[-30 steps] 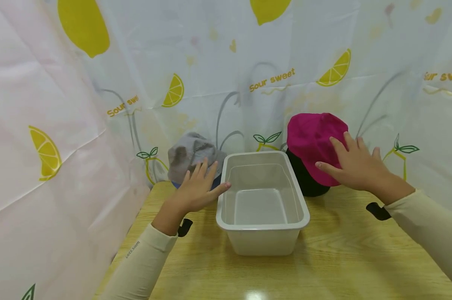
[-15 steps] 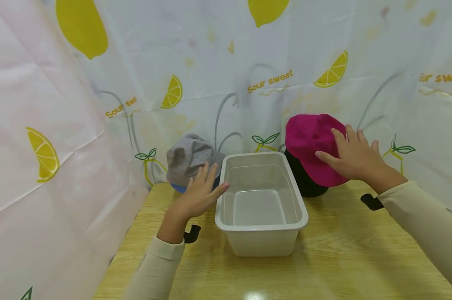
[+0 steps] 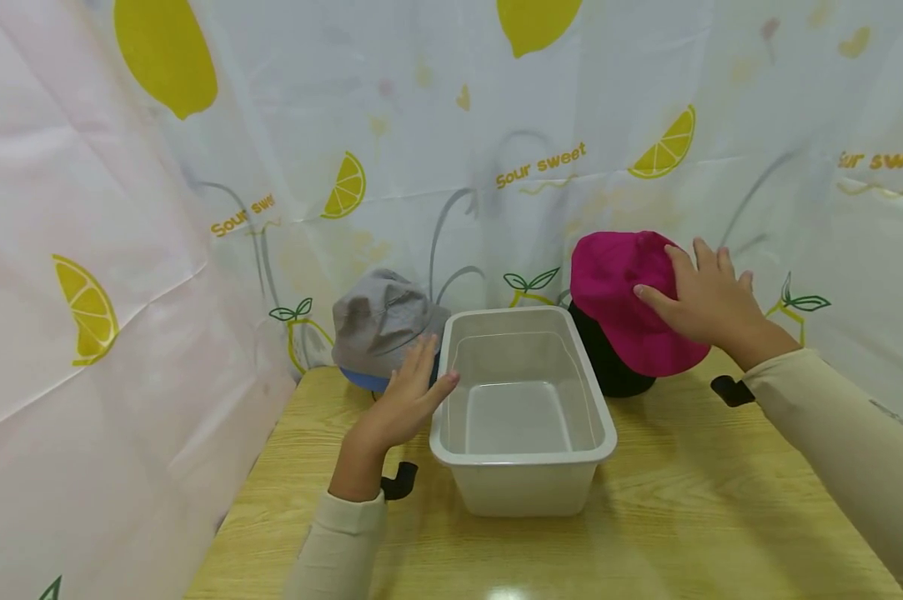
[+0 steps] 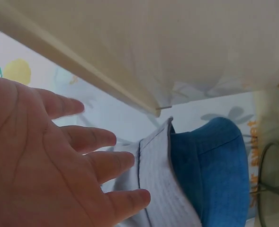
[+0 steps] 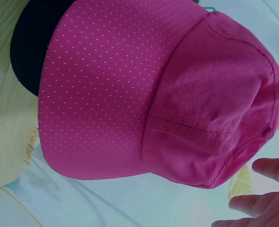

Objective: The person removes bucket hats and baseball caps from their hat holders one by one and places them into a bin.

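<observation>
A pale plastic bin (image 3: 522, 457) stands upright on the table between two hat stacks. To its left, a grey hat (image 3: 383, 321) sits over a blue denim bucket hat (image 4: 210, 175). My left hand (image 3: 406, 400), fingers straight, overlaps the grey brim beside the bin's left rim and holds nothing. On the right, a magenta cap (image 3: 619, 287) with a dotted brim (image 5: 96, 90) rests over a black hat (image 3: 609, 358). My right hand (image 3: 709, 304) is spread at the cap's right side; in the right wrist view its fingertips show apart from the crown.
The hats and bin are on a light wooden table (image 3: 669, 500). White lemon-print cloth (image 3: 421, 108) hangs close behind them and along the left side. A thin wire ring (image 4: 274, 184) shows below the blue hat in the left wrist view.
My left hand has shifted right and nearer to me, off the grey crown towards the bin's side. My right hand has risen slightly along the magenta cap. Hats and bin stay put.
</observation>
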Demonstrator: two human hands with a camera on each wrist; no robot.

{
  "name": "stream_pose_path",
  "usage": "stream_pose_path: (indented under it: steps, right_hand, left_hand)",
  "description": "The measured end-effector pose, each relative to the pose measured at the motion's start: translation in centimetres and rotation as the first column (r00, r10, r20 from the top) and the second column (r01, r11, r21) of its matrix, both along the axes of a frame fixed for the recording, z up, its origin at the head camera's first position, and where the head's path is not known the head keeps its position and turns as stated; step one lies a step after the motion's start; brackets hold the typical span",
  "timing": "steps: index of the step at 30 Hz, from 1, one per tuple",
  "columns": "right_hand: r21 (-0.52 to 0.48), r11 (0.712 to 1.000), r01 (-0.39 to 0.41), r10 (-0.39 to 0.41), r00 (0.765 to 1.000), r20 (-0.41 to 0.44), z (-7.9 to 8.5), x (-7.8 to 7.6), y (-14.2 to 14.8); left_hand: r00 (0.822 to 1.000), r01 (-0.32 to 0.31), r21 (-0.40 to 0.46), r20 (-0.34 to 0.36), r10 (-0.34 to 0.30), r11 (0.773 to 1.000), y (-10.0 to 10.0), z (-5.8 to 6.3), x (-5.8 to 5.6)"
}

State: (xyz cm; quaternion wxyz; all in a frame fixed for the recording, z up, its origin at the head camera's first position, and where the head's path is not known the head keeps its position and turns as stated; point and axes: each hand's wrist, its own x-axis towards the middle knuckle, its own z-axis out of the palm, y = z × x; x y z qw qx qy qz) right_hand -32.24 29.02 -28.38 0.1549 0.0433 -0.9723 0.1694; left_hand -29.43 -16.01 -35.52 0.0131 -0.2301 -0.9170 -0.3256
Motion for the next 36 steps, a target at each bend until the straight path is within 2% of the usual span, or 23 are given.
stream_pose_path:
  steps: [7,14,22,30,36]
  right_hand:
    - [-0.04,0.999,0.002,-0.003,1.0,-0.029,0.6,-0.9,-0.5]
    - [-0.088,0.996,0.003,-0.006,0.999,-0.034,1.0,-2.0,-0.6]
    - [-0.128,0.992,0.007,-0.019,0.996,-0.091,1.1,-3.5,-0.6]
    - [-0.147,0.989,0.014,-0.035,0.989,-0.142,1.3,-4.2,-1.3]
    - [-0.145,0.989,0.013,-0.037,0.987,-0.159,1.6,-5.0,-1.6]
  left_hand:
    - [0.999,0.04,0.071,-0.007,-0.04,0.997,0.1,-1.0,-0.4]
    - [0.999,0.05,0.114,0.011,-0.052,0.992,0.1,-1.3,-0.8]
    - [0.997,0.067,0.143,0.032,-0.072,0.987,0.3,-1.3,-1.1]
    - [0.99,0.107,0.113,0.084,-0.117,0.988,0.7,-2.0,-1.4]
    - [0.987,0.124,0.11,0.092,-0.135,0.986,0.8,-2.4,-1.5]
